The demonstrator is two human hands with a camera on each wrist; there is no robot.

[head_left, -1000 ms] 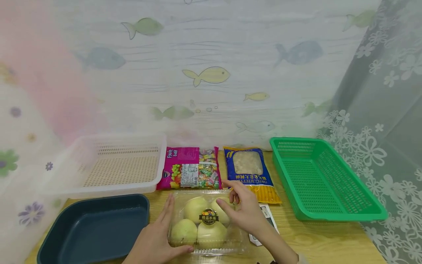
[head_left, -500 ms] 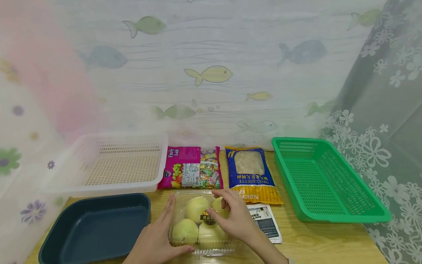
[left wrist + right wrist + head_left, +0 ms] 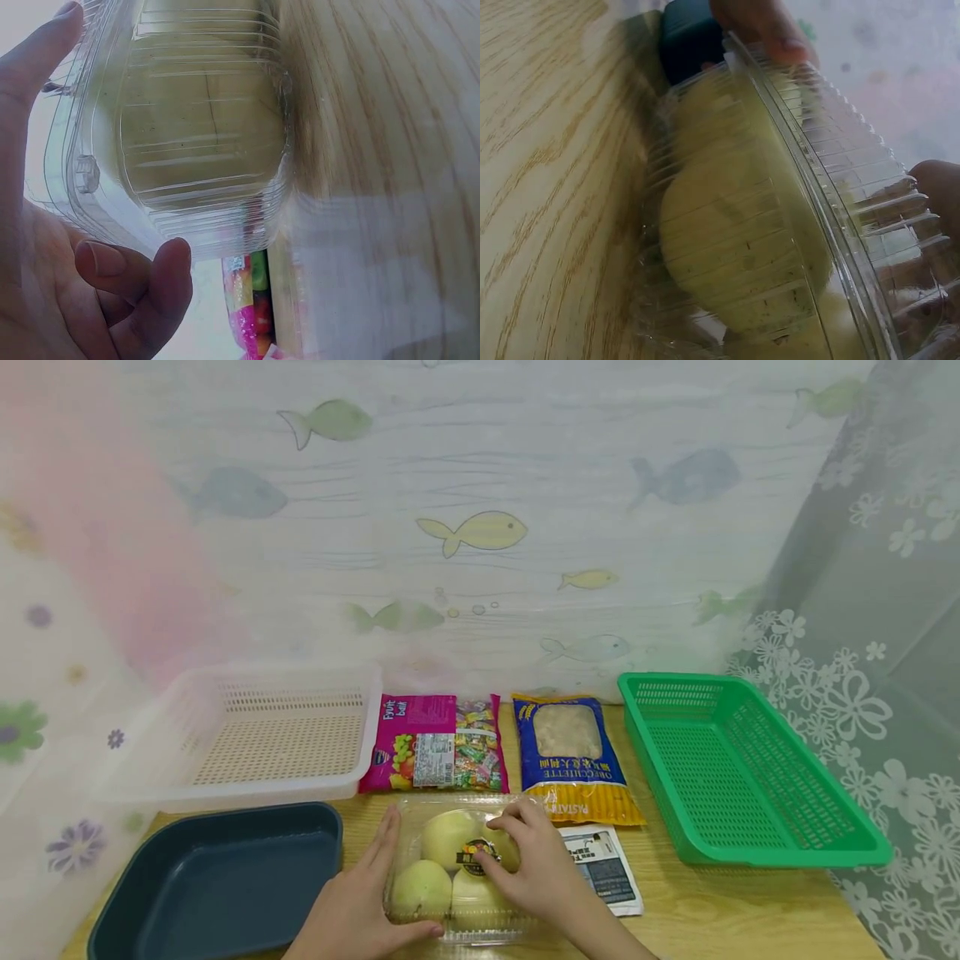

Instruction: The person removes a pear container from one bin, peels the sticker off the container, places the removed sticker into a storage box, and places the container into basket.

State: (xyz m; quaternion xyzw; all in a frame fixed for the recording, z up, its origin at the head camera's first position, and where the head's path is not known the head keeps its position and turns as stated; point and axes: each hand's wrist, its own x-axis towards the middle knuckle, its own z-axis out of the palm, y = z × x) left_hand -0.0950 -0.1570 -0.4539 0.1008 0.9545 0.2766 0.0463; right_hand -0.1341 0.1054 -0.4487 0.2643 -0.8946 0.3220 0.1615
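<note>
A clear plastic clamshell box (image 3: 450, 927) of round, yellow-green fruits that look like pears (image 3: 423, 887) sits at the table's front middle. Its lid looks closed and bears a dark label (image 3: 472, 857). My left hand (image 3: 352, 897) holds the box at its near left corner, fingers along the left side and thumb by the front. From the right, my right hand (image 3: 543, 872) reaches over the lid with bent fingers, fingertips on top and thumb at the label. It covers part of the fruit. The right wrist view shows pears (image 3: 735, 225) through the ribbed side.
Behind the box lie a pink candy bag (image 3: 420, 714) and a blue-and-yellow pasta bag (image 3: 573, 768). A flat white packet (image 3: 607, 872) lies to the right. Around them stand a white basket (image 3: 277, 789), a dark blue tray (image 3: 217, 885) and a green basket (image 3: 720, 777).
My right hand has shifted slightly left and down onto the lid, its thumb coming to the label. More of the white packet shows. The left hand and box have stayed put.
</note>
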